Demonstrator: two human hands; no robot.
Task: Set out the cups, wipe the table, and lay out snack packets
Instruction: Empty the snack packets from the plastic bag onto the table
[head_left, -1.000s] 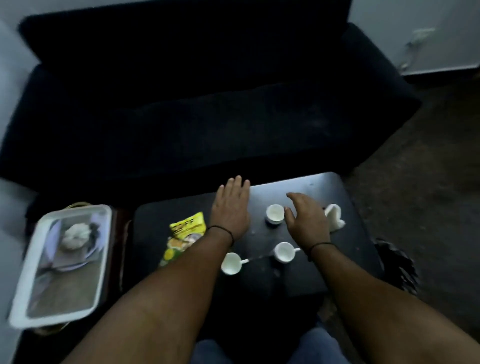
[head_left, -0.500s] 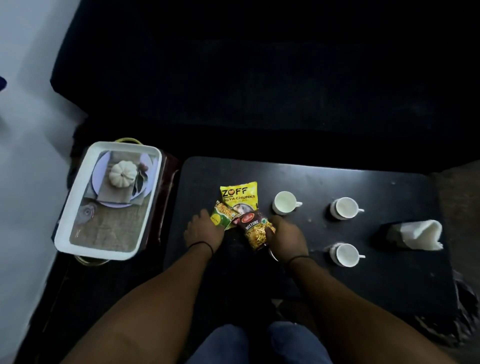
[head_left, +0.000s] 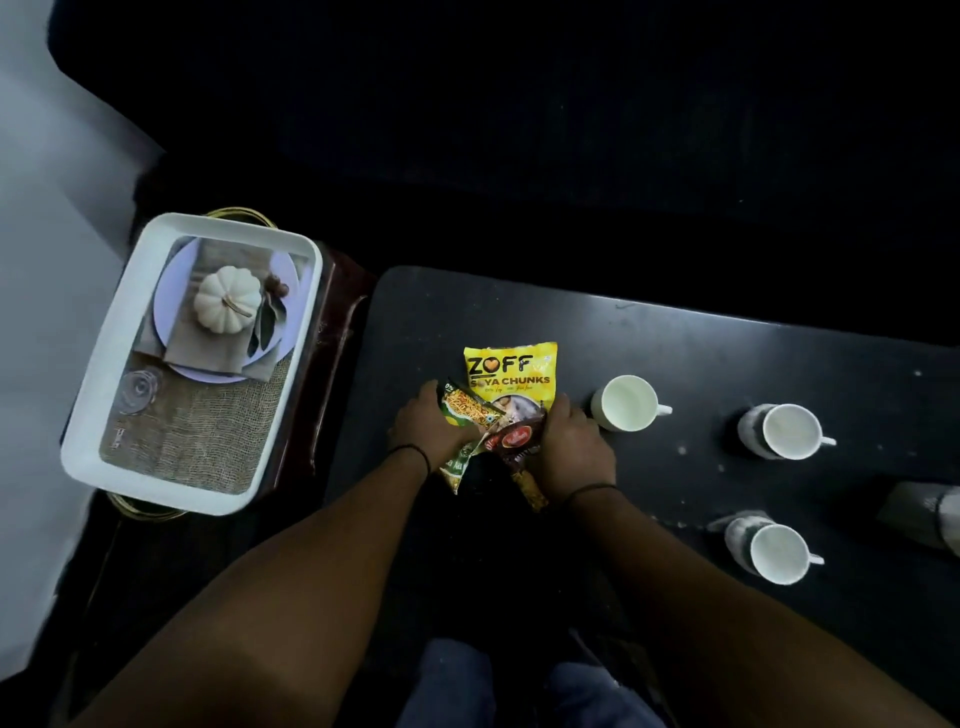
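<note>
- Both hands are working at the near left part of the black table (head_left: 675, 338), side by side.
- The left hand (head_left: 428, 428) is closing its fingers around a green snack packet (head_left: 464, 415), and the packet's lower end is sticking out below the hand.
- The right hand (head_left: 571, 447) is gripping a dark red snack packet (head_left: 511, 441), and its tail end is poking out toward the person by the wrist.
- A yellow packet (head_left: 511, 371) is lying flat on the table just past both hands, with its near edge tucked under the two other packets.
- Three white cups are sitting to the right of the hands: one cup (head_left: 626, 402) is just beside the right hand, a far cup (head_left: 784, 431) is farther right, and a near cup (head_left: 774, 553) is closer to the person.
- A folded cloth (head_left: 924, 514) is lying at the right edge, partly cut off.
- A white tray (head_left: 104, 447) with a pumpkin picture is resting to the left of the table.
- Compared with half a second ago, the hands are staying on the same two packets, but the green and red packets are now tilting up more and crossing each other.
- The yellow packet and the cups are staying where they were.
</note>
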